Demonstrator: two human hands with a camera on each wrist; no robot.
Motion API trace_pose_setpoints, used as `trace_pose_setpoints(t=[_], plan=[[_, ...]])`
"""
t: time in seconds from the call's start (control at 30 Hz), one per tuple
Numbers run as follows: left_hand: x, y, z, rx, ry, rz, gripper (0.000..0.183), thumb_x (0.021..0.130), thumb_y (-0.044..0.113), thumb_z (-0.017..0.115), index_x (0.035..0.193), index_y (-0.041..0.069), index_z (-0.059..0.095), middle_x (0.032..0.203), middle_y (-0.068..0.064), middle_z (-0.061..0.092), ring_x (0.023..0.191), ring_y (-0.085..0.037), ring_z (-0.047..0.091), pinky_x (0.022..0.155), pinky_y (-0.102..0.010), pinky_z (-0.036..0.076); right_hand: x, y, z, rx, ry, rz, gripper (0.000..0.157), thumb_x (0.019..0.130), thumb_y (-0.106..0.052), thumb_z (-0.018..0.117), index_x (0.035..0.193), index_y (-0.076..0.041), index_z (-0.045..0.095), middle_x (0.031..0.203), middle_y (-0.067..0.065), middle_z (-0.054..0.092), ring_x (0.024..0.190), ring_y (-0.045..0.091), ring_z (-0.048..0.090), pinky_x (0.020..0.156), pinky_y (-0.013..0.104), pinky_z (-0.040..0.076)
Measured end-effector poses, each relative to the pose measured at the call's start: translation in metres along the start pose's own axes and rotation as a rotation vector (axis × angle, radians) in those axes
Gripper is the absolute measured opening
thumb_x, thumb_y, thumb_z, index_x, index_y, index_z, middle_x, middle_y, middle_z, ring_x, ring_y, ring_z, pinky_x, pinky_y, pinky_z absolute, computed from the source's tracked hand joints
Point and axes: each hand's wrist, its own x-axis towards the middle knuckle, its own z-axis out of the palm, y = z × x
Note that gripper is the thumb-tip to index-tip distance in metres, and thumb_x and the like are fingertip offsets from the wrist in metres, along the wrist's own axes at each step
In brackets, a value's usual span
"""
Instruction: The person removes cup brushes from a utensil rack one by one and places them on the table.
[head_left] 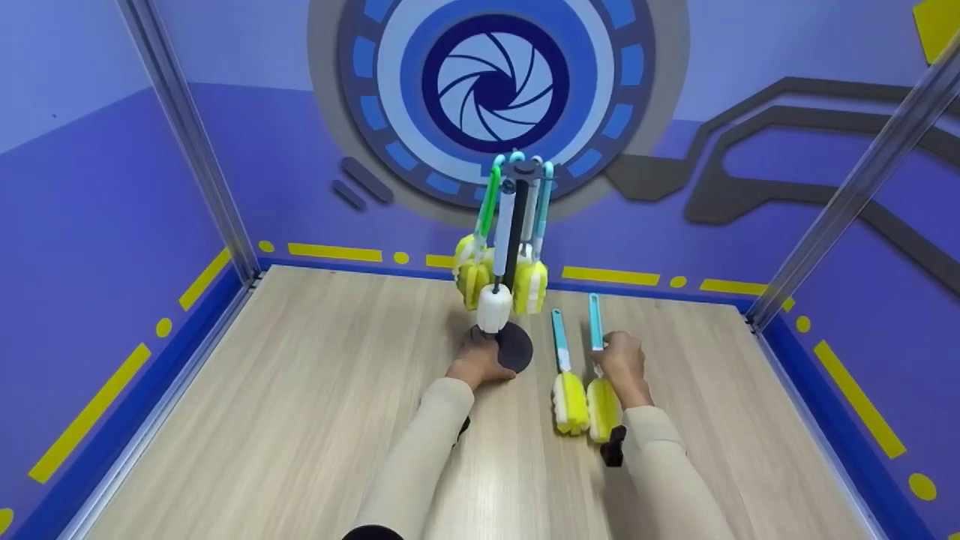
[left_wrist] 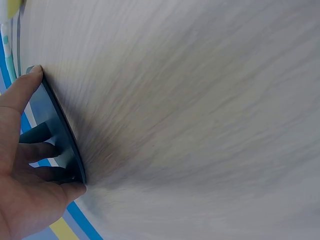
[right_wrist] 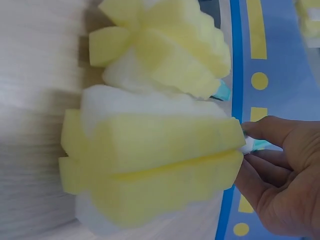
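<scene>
My left hand [head_left: 478, 360] grips the round dark base [head_left: 517, 349] of a brush stand, thumb and fingers at the disc's edge in the left wrist view. The stand's black pole [head_left: 514, 238] rises to a top from which several sponge brushes hang. Among them are a green-handled brush [head_left: 489, 201] and one with a white sponge head [head_left: 494, 309]. To the right, my right hand [head_left: 626, 364] pinches the lower handle of a bottle brush [right_wrist: 165, 165] with a yellow and white sponge head and teal handle. A matching brush [head_left: 571, 405] lies on its left.
The wood-grain tabletop [head_left: 315, 390] lies under everything. A blue patterned panel [head_left: 277, 157] stands behind, with side panels at left and right. Metal posts [head_left: 187, 142] rise at the back corners.
</scene>
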Motion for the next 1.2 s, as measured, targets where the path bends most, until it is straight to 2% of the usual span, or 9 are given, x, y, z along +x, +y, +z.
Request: trace_pose_setpoints(t=[0.43,0.57,0.67,0.77,0.97,1.2], plan=[[-0.003,-0.001,-0.002,-0.048,-0.007,0.003,0.104,0.077,0.049,0.087,0.144,-0.016,0.040,0.143,-0.035,0.044,0.133,-0.044,0.048,0.111,-0.044,0.042,0.007,-0.009,0.002,-0.004,-0.023,0.050,0.039,0.094,-0.004,0.066,0.131,0.009,0.061,0.122,0.027,0.065,0.101,0.033,0.064,0.093,0.047,0.054],[-0.002,-0.002,-0.002,-0.069,0.002,-0.002,0.103,0.076,0.049,0.087,0.144,-0.015,0.041,0.143,-0.034,0.044,0.131,-0.043,0.049,0.109,-0.045,0.043,0.008,-0.013,0.004,0.024,-0.047,0.062,0.042,0.094,-0.005,0.067,0.133,0.008,0.059,0.124,0.026,0.065,0.105,0.035,0.065,0.094,0.048,0.055],[-0.001,-0.002,-0.001,-0.062,0.003,0.002,0.104,0.077,0.049,0.087,0.145,-0.015,0.040,0.145,-0.036,0.042,0.133,-0.045,0.047,0.110,-0.046,0.043,0.009,-0.013,0.006,-0.012,-0.045,0.035,0.044,0.093,-0.006,0.069,0.132,0.010,0.060,0.124,0.028,0.065,0.106,0.036,0.067,0.093,0.049,0.055],[-0.001,-0.001,0.000,-0.060,0.005,0.005,0.106,0.077,0.048,0.087,0.146,-0.016,0.038,0.145,-0.037,0.040,0.135,-0.046,0.044,0.110,-0.046,0.042,0.011,-0.010,0.007,-0.063,-0.036,0.025,0.039,0.091,-0.006,0.070,0.126,0.010,0.064,0.116,0.026,0.068,0.097,0.032,0.067,0.089,0.046,0.056],[0.000,-0.001,0.001,-0.078,0.015,-0.010,0.106,0.075,0.046,0.089,0.144,-0.017,0.039,0.143,-0.037,0.041,0.133,-0.047,0.045,0.110,-0.046,0.043,0.014,-0.002,0.009,-0.104,-0.027,0.014,0.018,0.091,-0.004,0.068,0.106,0.006,0.071,0.092,0.017,0.069,0.077,0.024,0.058,0.073,0.039,0.053],[-0.003,0.001,-0.001,-0.055,0.011,-0.009,0.105,0.076,0.047,0.088,0.145,-0.015,0.039,0.143,-0.035,0.042,0.134,-0.046,0.045,0.110,-0.046,0.042,0.018,0.005,0.018,-0.111,-0.011,0.015,0.015,0.092,-0.005,0.068,0.102,0.005,0.071,0.090,0.015,0.068,0.076,0.024,0.056,0.071,0.037,0.051]])
